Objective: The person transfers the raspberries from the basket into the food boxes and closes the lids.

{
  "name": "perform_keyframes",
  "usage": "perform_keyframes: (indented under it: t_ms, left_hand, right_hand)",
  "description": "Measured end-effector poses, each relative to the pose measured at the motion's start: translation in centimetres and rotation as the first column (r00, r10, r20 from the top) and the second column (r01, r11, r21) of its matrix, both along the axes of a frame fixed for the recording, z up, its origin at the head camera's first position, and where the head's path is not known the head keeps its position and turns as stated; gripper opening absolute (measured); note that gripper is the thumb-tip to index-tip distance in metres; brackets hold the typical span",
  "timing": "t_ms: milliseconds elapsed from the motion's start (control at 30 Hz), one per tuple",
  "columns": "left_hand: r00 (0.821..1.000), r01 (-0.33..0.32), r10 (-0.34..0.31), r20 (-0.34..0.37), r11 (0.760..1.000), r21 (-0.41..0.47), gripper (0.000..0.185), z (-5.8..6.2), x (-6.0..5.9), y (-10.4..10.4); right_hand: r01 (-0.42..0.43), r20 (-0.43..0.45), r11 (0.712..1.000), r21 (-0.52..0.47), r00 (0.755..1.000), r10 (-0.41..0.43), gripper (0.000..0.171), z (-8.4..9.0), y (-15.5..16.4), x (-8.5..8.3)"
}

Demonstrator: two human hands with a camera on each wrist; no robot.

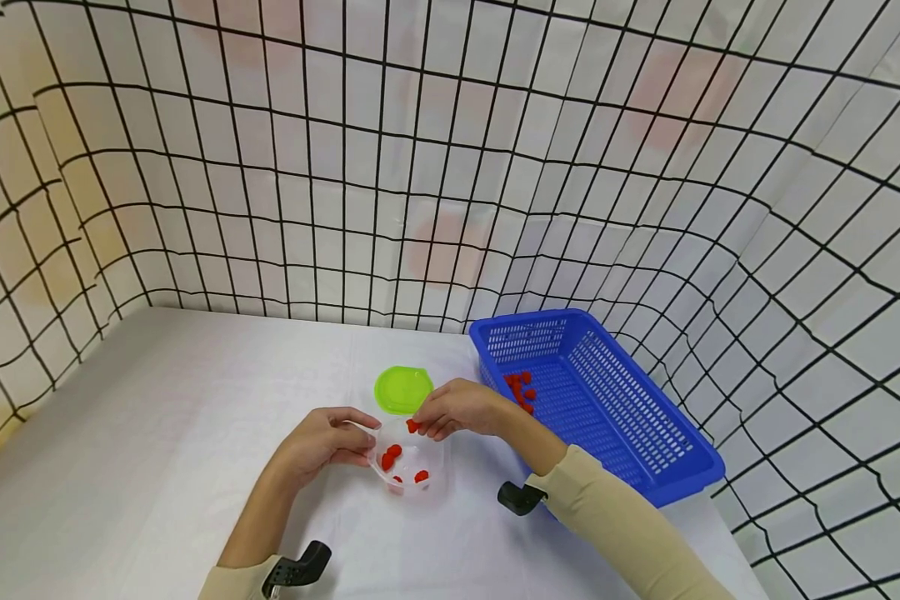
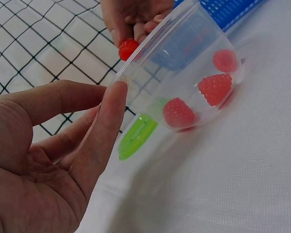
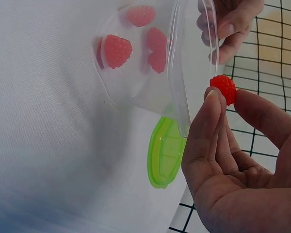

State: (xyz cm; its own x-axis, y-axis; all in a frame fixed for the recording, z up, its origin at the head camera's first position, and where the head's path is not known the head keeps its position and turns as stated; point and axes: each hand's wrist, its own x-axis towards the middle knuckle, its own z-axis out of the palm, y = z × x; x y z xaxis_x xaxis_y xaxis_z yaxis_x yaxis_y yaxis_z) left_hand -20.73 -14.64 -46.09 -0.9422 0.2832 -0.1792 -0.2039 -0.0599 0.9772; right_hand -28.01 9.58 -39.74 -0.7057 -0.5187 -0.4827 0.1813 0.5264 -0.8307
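Nearest to the person are two beige sleeves [image 1: 622,521], and at each cuff sits a black device [image 1: 521,498], probably put there so that it looks toward the fingers. Beyond the sleeves, the left hand [image 1: 322,442] pinches the rim of a clear plastic container [image 1: 420,457] between thumb and forefinger, with the other fingers loosely bent; I judge that this grip keeps the light container from sliding, and leaves its opening free. The right hand [image 1: 461,408] is closed only at the fingertips: thumb and fingers pinch one red berry [image 3: 223,89], gently it seems, perhaps because the berry is small and maybe soft. This berry is at the far part of the rim; whether it touches the plastic I cannot tell. Inside the container lie at least four other berries [image 3: 118,50], spread on the bottom. Just beyond the container, a green lid [image 1: 403,389] lies on the white table [image 1: 157,433], apparently put aside so the container can stay open. To the right of it, a large blue basket [image 1: 570,400] stands slantwise, within easy reach of the right hand, which may explain its place; more red berries [image 1: 520,398] lie together near its left wall. Farthest away, a black wire grid [image 1: 384,62] rises before white sheeting.
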Motion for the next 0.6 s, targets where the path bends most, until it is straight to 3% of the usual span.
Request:
perform_keyframes:
  t_ms: [600]
  left_hand:
    - [1.000, -0.003, 0.003, -0.001, 1.000, -0.016, 0.037, -0.06, 0.00, -0.06]
  right_hand:
    - [-0.012, -0.014, 1.000, 0.019, 1.000, 0.013, 0.029, -0.12, 0.07, 0.05]
